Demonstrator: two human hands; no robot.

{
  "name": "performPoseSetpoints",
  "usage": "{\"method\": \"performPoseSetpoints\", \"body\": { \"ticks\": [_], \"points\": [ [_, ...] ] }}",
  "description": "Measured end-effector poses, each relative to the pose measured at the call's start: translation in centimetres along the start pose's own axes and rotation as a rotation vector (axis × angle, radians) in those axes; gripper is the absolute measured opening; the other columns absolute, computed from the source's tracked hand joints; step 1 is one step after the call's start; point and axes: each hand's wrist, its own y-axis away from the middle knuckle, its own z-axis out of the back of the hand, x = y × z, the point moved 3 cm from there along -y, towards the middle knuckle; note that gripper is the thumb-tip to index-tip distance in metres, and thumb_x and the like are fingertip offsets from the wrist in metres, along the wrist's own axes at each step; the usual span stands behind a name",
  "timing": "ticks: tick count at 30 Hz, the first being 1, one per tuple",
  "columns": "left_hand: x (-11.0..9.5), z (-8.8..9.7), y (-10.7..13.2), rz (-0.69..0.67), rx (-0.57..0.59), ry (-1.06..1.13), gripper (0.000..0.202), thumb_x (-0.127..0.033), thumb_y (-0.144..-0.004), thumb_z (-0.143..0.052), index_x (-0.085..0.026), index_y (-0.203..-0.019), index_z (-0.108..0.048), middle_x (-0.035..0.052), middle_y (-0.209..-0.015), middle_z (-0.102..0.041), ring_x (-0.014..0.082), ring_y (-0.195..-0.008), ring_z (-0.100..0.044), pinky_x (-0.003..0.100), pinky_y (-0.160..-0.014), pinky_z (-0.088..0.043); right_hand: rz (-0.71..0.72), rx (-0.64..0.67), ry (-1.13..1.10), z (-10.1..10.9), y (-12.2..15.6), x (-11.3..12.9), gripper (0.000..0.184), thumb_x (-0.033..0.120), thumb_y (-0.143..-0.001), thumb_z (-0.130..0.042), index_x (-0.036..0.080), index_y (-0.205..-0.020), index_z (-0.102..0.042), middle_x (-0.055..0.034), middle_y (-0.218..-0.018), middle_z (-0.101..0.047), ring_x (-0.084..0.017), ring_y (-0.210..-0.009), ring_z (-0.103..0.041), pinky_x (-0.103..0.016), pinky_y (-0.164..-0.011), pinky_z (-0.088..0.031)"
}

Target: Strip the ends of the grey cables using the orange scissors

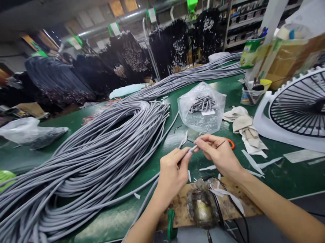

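My left hand (pixel 171 172) is closed round the end of a grey cable (pixel 145 197) that trails down toward the table's near edge. My right hand (pixel 218 152) pinches a small grey sleeve (pixel 193 148) at that cable's tip, fingertips almost touching the left thumb. Both hands hover over the green table (pixel 292 176), above a worn wooden board (pixel 181 208) carrying a small metal tool (pixel 202 207) with black wires. A clear plastic bag (pixel 201 106) of small grey tubes lies just beyond the hands.
A big bundle of grey cables (pixel 84 155) covers the table's left half; more cables (pixel 192 75) run across the back. A white fan (pixel 305 111) lies at the right, folded cloths (pixel 244 125) beside it. Paper scraps, an orange ring (pixel 231 143) and dark hanging cable bunches (pixel 169 47) surround.
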Motion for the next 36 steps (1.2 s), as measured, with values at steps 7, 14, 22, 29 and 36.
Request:
{"method": "performPoseSetpoints", "body": {
  "ticks": [7,14,22,29,36],
  "points": [
    [0.1,-0.4,0.4,0.06,-0.01,0.074,0.023,-0.022,-0.085,-0.048,-0.016,-0.094,-0.068,-0.0017,-0.053,-0.049,0.0083,-0.047,-0.037,0.021,-0.048,-0.032,0.006,0.032,0.082,-0.4,0.3,0.4,0.026,0.038,-0.067,-0.068,0.014,-0.069,-0.058,0.0022,-0.056,-0.053,-0.005,-0.042,-0.04,-0.018,-0.036,-0.026],
    [0.4,0.1,0.1,0.149,-0.127,0.111,0.025,-0.023,-0.083,-0.051,-0.017,-0.101,-0.067,0.0027,-0.068,-0.062,0.0102,-0.052,-0.049,0.021,-0.05,-0.039,0.211,-0.082,0.477,-0.1,0.9,0.5,0.031,0.038,-0.076,-0.06,0.019,-0.099,-0.05,-0.0006,-0.077,-0.053,-0.011,-0.063,-0.052,-0.021,-0.053,-0.041],
    [0.7,0.5,0.3,0.166,-0.202,0.049,0.025,-0.023,-0.083,-0.051,-0.019,-0.102,-0.067,0.0014,-0.065,-0.061,0.0081,-0.045,-0.04,0.021,-0.044,-0.032,0.452,-0.02,0.936,-0.9,1.8,1.0,0.027,0.028,-0.088,-0.044,0.017,-0.064,-0.053,0.0035,-0.051,-0.048,-0.008,-0.045,-0.041,-0.023,-0.049,-0.028],
    [0.6,0.6,0.4,0.132,-0.196,0.024,0.024,-0.022,-0.083,-0.052,-0.017,-0.1,-0.067,-0.0024,-0.053,-0.046,0.0076,-0.044,-0.034,0.021,-0.043,-0.028,0.394,0.0,0.879,-0.9,1.7,1.1,0.03,0.029,-0.087,-0.045,0.016,-0.062,-0.054,0.0051,-0.046,-0.04,-0.006,-0.041,-0.035,-0.022,-0.046,-0.024],
    [0.7,0.7,0.2,0.2,-0.102,0.194,0.025,-0.027,-0.083,-0.051,-0.015,-0.097,-0.069,0.0012,-0.058,-0.056,0.0098,-0.048,-0.044,0.021,-0.044,-0.033,0.145,0.158,0.497,-0.9,1.5,0.6,0.032,0.035,-0.087,-0.042,0.016,-0.063,-0.052,0.0055,-0.048,-0.034,-0.007,-0.042,-0.029,-0.022,-0.041,-0.023]
  ]
}}
